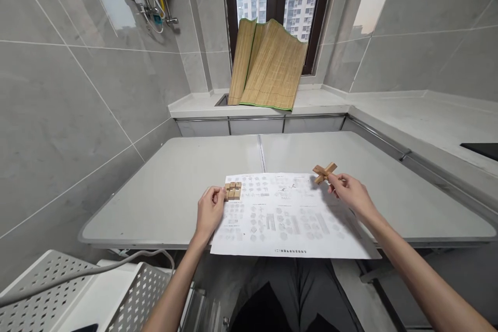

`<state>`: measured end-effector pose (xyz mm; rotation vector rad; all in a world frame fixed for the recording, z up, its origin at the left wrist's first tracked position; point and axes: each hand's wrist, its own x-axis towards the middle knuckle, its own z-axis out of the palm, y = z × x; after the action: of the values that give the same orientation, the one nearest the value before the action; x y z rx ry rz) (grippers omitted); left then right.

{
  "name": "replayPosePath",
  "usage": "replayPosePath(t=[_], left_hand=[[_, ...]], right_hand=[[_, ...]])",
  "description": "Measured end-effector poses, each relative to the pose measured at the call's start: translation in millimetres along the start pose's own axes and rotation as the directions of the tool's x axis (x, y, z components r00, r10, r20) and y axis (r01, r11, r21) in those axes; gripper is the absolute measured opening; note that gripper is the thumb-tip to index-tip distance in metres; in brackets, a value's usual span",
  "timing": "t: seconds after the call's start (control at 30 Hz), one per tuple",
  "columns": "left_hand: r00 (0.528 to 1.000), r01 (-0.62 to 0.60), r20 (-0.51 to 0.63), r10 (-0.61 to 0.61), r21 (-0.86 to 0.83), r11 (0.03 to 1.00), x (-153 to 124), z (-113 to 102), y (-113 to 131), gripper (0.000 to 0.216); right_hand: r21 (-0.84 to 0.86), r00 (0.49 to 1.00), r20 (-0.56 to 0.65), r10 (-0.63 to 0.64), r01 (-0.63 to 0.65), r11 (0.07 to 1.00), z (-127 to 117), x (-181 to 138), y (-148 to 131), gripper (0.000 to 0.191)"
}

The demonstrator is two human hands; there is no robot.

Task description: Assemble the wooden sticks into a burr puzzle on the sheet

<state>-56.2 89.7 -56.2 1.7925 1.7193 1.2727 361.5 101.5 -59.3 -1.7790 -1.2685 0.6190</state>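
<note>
A printed instruction sheet [290, 218] lies on the grey table [163, 197], hanging over its front edge. At the sheet's left top corner sits a cluster of small wooden blocks [233, 190]; my left hand [210, 211] rests beside it, fingertips touching the blocks. My right hand [350, 193] holds a cross-shaped wooden puzzle piece [324, 173] just above the sheet's right top corner, pinched between thumb and fingers.
A rolled bamboo mat [268, 65] leans against the window on the counter [327, 101] behind the table. Tiled walls close in left and right. A white perforated rack [58, 290] with a cable stands at the lower left. My legs show under the table.
</note>
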Motion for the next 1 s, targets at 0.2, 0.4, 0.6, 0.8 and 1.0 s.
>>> replayPosePath(t=[0.2, 0.4, 0.6, 0.8, 1.0], left_hand=[[0.996, -0.088, 0.009, 0.087, 0.104, 0.991, 3, 15, -13, 0.039], [0.978, -0.191, 0.125, 0.166, 0.222, 0.956, 1, 23, -27, 0.055], [0.967, -0.223, 0.176, 0.185, 0.227, 0.948, 0, 28, -35, 0.058], [0.961, -0.255, 0.168, 0.221, 0.215, 0.943, -2, 29, -39, 0.056], [0.965, -0.234, 0.162, 0.205, 0.191, 0.953, -3, 30, -41, 0.059]], right_hand=[[-0.255, 0.996, -0.071, 0.062, -0.078, 0.964, -6, 27, 23, 0.029], [-0.369, 0.994, -0.081, 0.071, -0.096, 0.924, -7, 35, 41, 0.032], [-0.413, 0.996, -0.042, 0.075, -0.086, 0.907, -11, 35, 37, 0.05], [-0.503, 0.993, -0.072, 0.088, -0.113, 0.857, -10, -3, 26, 0.054], [-0.183, 0.973, 0.224, -0.054, 0.096, 0.978, 19, -64, 7, 0.056]])
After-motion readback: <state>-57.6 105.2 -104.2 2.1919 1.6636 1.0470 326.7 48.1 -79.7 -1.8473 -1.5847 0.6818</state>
